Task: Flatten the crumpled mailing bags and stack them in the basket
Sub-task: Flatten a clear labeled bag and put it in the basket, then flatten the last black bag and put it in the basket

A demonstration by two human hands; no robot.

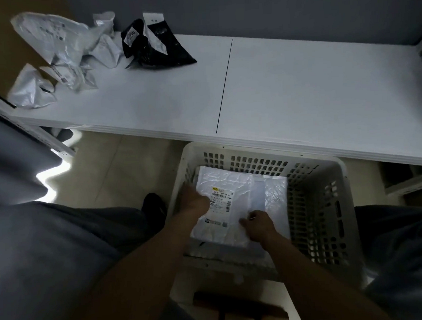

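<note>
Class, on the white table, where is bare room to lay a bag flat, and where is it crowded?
Bare: all of the table right of its seam, plus the near strip left of it, in front of the black bag. Crowded: the far left corner, heaped with crumpled white bags. The basket holds a flattened bag.

Both forearms bare as far as the frame shows: L forearm, R forearm. L hand and R hand bare too; L one motion-blurred, so detail is lost. Legs in plain matte grey fabric, trousers or shorts, can't tell which. L leg fills lower left w/ soft folds. R leg is the same grey, cut off by right edge. Dark shoe or sock just beside L leg, black, rounded, too dim for laces or markings. Grey cloth at far left edge, poss. same outfit, can't say.
</note>
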